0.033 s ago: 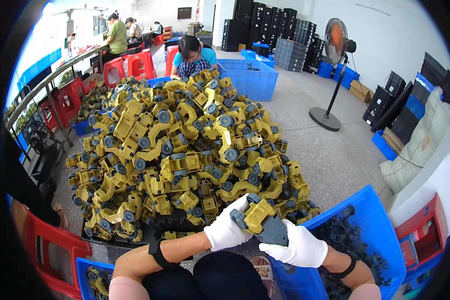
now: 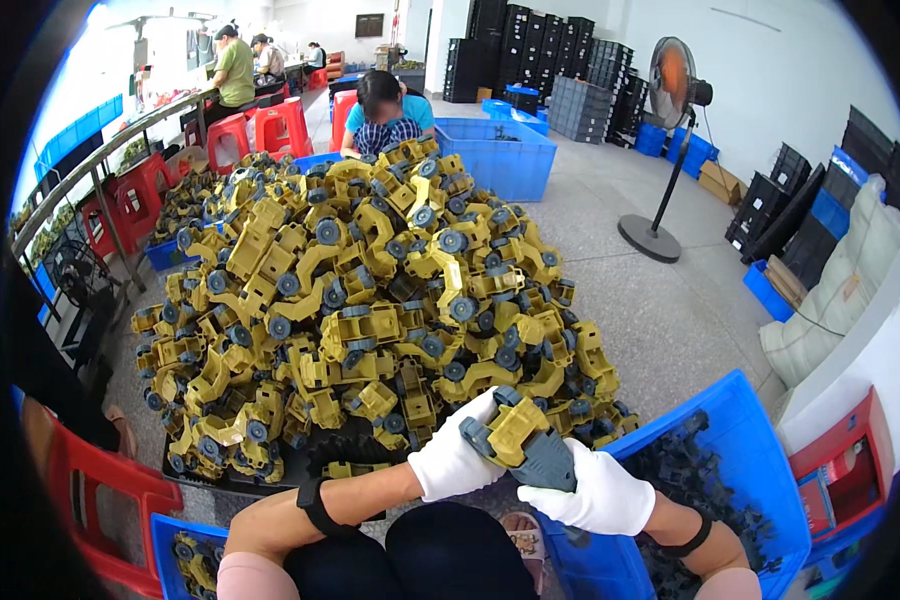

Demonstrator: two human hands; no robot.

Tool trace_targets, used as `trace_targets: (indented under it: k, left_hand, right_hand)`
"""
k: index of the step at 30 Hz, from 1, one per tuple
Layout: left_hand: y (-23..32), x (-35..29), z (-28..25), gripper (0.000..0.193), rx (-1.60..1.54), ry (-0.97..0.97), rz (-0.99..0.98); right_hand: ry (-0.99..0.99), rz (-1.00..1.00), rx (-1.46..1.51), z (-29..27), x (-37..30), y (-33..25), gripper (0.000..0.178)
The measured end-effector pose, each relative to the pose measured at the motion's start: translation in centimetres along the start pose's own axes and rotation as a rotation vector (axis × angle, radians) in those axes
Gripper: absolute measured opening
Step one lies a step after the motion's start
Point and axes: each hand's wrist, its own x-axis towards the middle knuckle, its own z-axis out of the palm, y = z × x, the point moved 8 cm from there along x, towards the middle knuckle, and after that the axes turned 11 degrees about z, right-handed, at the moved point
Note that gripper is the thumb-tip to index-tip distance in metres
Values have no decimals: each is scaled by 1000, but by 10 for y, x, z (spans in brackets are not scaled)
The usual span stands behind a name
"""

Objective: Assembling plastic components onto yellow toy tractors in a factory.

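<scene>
My left hand (image 2: 458,452), in a white glove, is closed round a yellow toy vehicle (image 2: 515,430) with dark grey wheels. A dark grey plastic piece (image 2: 547,462) sits against the toy's near end. My right hand (image 2: 600,490), gloved too, grips that grey piece from the right, its fingers under the edge. The two parts touch; whether they are locked together I cannot tell. Just beyond my hands rises a big heap of similar yellow toy vehicles (image 2: 370,330). To my right, a tilted blue bin (image 2: 760,430) holds many loose dark grey parts (image 2: 685,470).
Another blue bin (image 2: 170,560) with yellow toys stands at my lower left, beside a red stool (image 2: 95,480). Across the heap sits a person in a blue top (image 2: 415,112), near a large blue tub (image 2: 505,165). A standing fan (image 2: 660,225) is at the right.
</scene>
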Motion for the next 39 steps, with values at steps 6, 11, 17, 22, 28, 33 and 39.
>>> trace_targets:
  k: [6, 11, 17, 22, 28, 33, 39]
  left_hand:
    - [-11, -13, 1, 43, 27, -8, -46]
    - [42, -17, 13, 42, 717, -234, 388]
    - [21, -13, 10, 39, 449, -265, 139]
    - [9, -12, 14, 41, 86, -186, 172]
    - [13, -7, 12, 37, 194, -137, 182]
    - [7, -12, 6, 42, 28, 4, 175]
    - [18, -15, 9, 39, 474, -209, 194]
  right_hand:
    - [149, -324, -147, 1, -8, -16, 37]
    - [160, -186, 19, 5, 0, -21, 55]
    - [101, -40, -107, 9, -2, -8, 65]
    - [217, -80, -59, 3, -7, -7, 75]
    - [436, -251, -31, -4, -18, -16, 85]
    - [537, -382, -190, 9, -25, -27, 89]
    - [508, -379, -305, 9, -24, -28, 93]
